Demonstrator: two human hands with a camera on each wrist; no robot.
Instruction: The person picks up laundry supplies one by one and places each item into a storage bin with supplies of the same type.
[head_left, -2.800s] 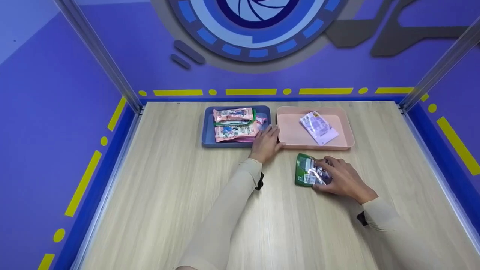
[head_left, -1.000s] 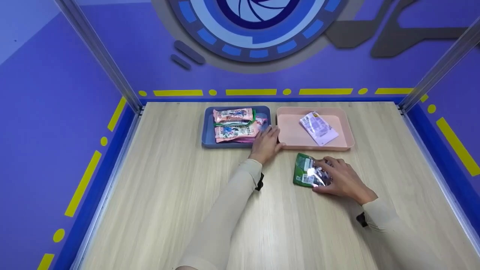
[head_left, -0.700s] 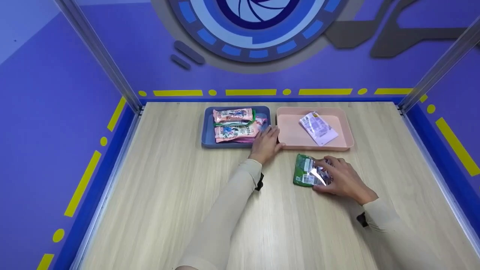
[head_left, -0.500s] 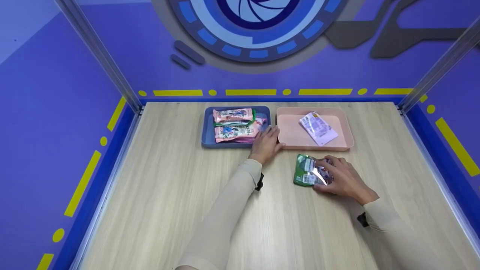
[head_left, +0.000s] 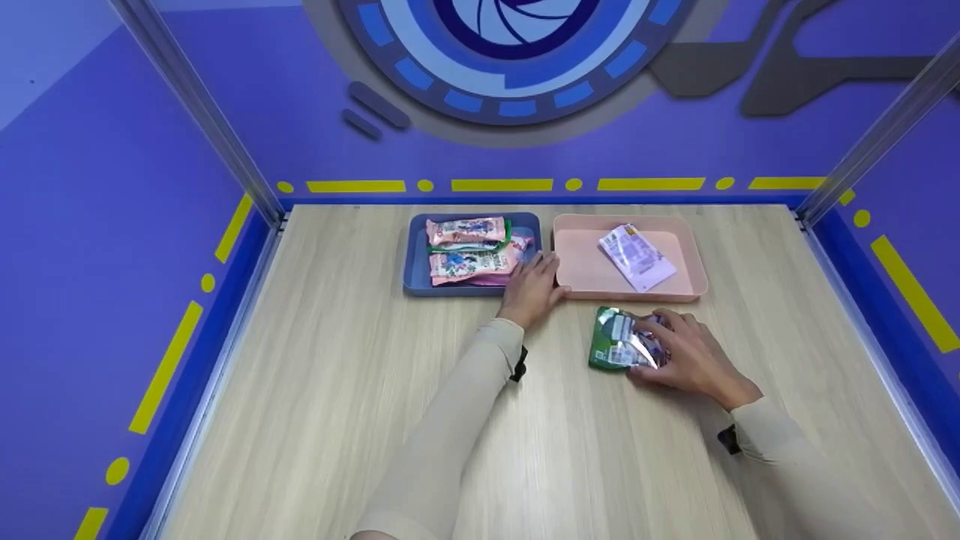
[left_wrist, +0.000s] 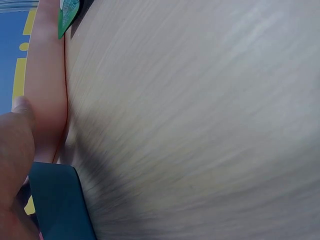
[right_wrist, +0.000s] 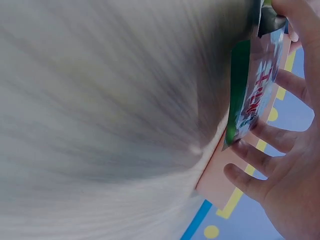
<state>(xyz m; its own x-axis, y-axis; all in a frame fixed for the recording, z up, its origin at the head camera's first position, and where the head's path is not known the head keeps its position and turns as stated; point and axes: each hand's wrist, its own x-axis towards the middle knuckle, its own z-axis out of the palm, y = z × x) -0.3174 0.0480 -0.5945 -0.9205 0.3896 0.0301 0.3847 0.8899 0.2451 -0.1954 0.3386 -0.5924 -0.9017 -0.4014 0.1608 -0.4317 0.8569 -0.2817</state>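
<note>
My right hand (head_left: 694,360) pinches a green snack packet (head_left: 611,345) with a clear shiny middle by its right side, low over the table in front of the pink tray (head_left: 577,259). The right wrist view shows the packet (right_wrist: 255,92) tilted on edge between thumb and fingers, with red lettering on it. My left hand (head_left: 532,289) rests at the right front corner of the dark blue tray (head_left: 415,259). Its fingers lie over the rim and its thumb reaches to the pink tray's near corner. A lavender packet (head_left: 637,257) lies slanted in the pink tray.
Several pink-wrapped snacks (head_left: 469,264) and a green-edged packet lie piled in the blue tray. The two trays stand side by side near the back of the wooden table (head_left: 337,375). Blue panels (head_left: 97,262) wall in the back and both sides.
My right hand has shifted slightly right and away from me with the green packet, whose tilt and glare have changed. The left hand and both trays stay in place.
</note>
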